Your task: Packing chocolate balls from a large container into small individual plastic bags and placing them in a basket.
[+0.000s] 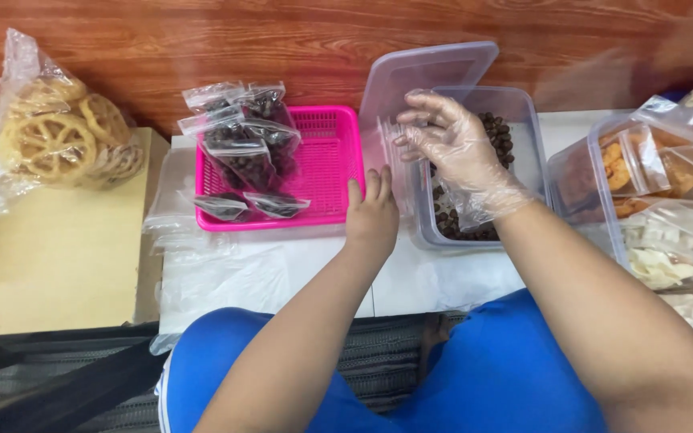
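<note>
Tub: clear plastic tub (523, 108) of small dark brown balls sits on the table (298, 273); everything below is placed from it
Right hand (455, 152): gloved, over the tub, fingers curled and pinching a small clear bag (391, 132) at its left rim
Left hand (372, 215): bare, flat, just left of the tub, grasping nothing
Pink basket (334, 160): left of the tub; filled little bags (246, 152) inside

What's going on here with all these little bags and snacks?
A seated person is working over a clear plastic tub of small dark brown pieces. The right hand, in a thin clear glove, is over the tub, fingers pinched at a small clear bag. The bare left hand rests by the tub's near corner. A pink basket alongside holds several filled small bags.
</note>
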